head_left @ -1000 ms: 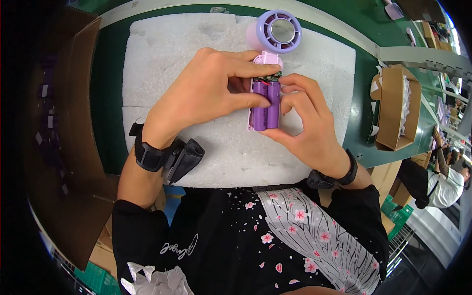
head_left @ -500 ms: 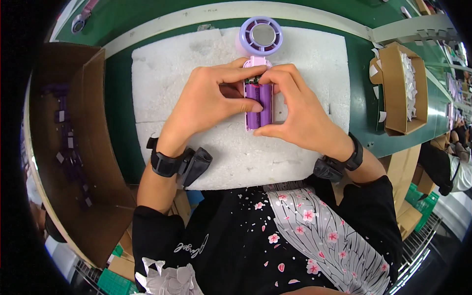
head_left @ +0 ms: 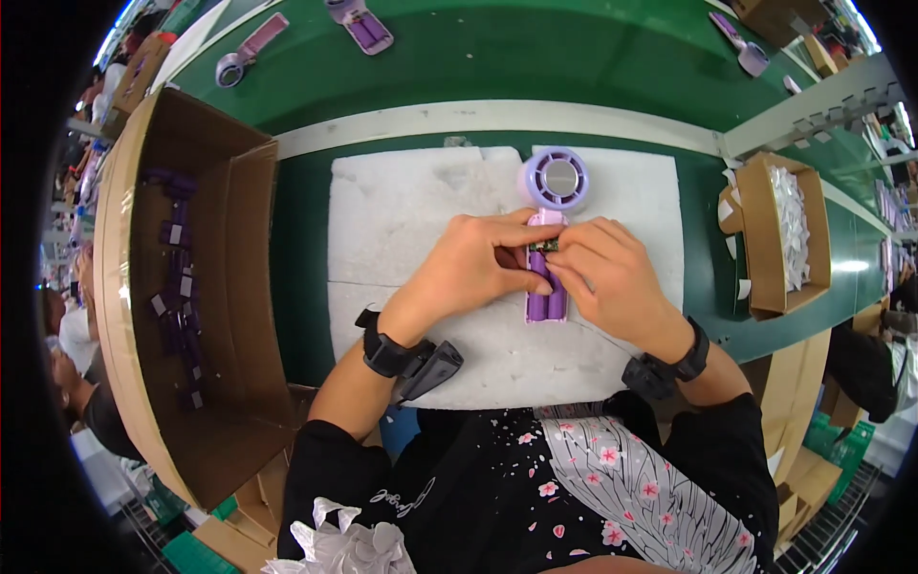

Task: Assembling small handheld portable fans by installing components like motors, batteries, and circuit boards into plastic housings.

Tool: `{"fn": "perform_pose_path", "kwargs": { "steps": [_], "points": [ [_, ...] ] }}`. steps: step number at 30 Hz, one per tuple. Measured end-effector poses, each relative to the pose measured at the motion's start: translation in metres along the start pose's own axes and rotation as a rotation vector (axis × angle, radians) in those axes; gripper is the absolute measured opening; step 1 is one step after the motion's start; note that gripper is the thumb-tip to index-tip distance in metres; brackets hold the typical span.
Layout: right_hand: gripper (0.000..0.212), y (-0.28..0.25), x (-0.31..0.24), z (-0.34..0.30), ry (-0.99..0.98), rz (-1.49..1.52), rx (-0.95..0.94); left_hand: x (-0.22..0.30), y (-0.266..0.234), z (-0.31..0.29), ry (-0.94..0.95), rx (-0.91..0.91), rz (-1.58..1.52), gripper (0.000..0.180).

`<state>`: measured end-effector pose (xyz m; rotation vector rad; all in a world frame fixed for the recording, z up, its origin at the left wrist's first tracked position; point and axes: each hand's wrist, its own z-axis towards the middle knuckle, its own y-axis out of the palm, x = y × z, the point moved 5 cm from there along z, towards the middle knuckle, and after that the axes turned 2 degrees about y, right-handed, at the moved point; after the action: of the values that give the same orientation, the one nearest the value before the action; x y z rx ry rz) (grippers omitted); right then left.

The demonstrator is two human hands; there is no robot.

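A lilac handheld fan (head_left: 557, 153) lies on a white foam board (head_left: 402, 210), its round head pointing away from me. Its handle is uncovered, showing two purple battery cells (head_left: 547, 304) side by side and a small green circuit board (head_left: 545, 245) above them. My left hand (head_left: 454, 268) grips the handle from the left, index finger across the top and thumb on the cells. At the handle's right side, my right hand (head_left: 612, 277) has its fingertips gathered close to the circuit board. Whatever they may pinch is hidden.
At left stands a deep cardboard box (head_left: 234, 316) holding several purple battery packs (head_left: 182, 287). A smaller box (head_left: 755, 239) with white pieces stands at right. Beyond the pale ledge (head_left: 430, 117), more fan parts (head_left: 368, 31) rest on the green surface (head_left: 535, 57).
My right thumb has left the handle's lower end and moved up beside the circuit board, fingers now bunched together. My left hand keeps its grip. The whole view has shifted, showing more beyond the ledge.
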<state>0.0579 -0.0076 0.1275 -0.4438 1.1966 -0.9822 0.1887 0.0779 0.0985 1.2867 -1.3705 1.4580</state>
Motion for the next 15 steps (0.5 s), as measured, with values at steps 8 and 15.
{"fn": "perform_pose_path", "kwargs": {
  "steps": [8,15],
  "points": [
    [0.05,0.0,-0.03,-0.012,0.012,-0.135,-0.217,-0.007,0.003,0.001,0.089,0.042,-0.018,0.056],
    [0.067,0.002,0.002,-0.01,0.001,-0.202,-0.173,-0.003,-0.002,0.003,0.176,0.19,0.086,0.057]
  ]
}}
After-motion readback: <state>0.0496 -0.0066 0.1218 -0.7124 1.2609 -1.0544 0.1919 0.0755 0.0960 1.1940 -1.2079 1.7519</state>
